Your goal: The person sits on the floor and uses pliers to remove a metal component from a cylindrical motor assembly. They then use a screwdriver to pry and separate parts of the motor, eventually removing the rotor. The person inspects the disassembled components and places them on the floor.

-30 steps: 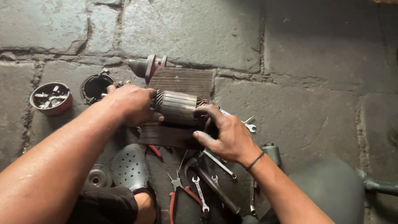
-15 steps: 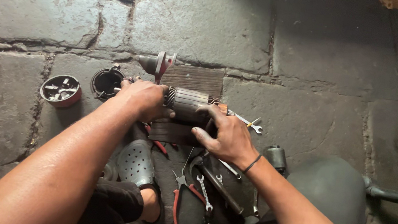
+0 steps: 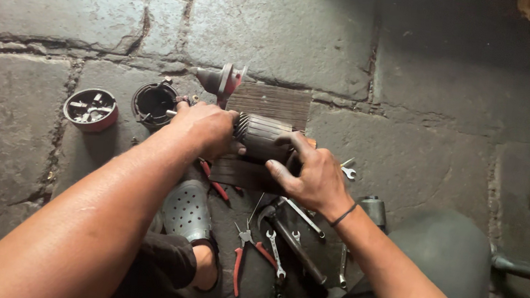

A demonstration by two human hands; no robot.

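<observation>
The motor armature (image 3: 266, 137), a ribbed grey cylinder with a toothed end, lies on its side on a small dark wooden board (image 3: 269, 106) set on the stone floor (image 3: 60, 2), and both hands are closed on it. The left hand (image 3: 205, 128) wraps the toothed end, fingers curled over the top; the right hand (image 3: 310, 173) clasps the other end, thumb underneath and forefinger stretched along the ribs. To do this well, it seems wise to keep the cylinder pressed flat to the board so it cannot roll, and to grip the ends rather than the windings. Just behind the board lies a red-and-grey housing part (image 3: 223, 82), beside a round black casing (image 3: 155, 103) and a small tin of parts (image 3: 91, 109). Nearer the knees lie red-handled pliers (image 3: 242, 254) and wrenches (image 3: 274, 251), next to a grey clog (image 3: 187, 210).
</observation>
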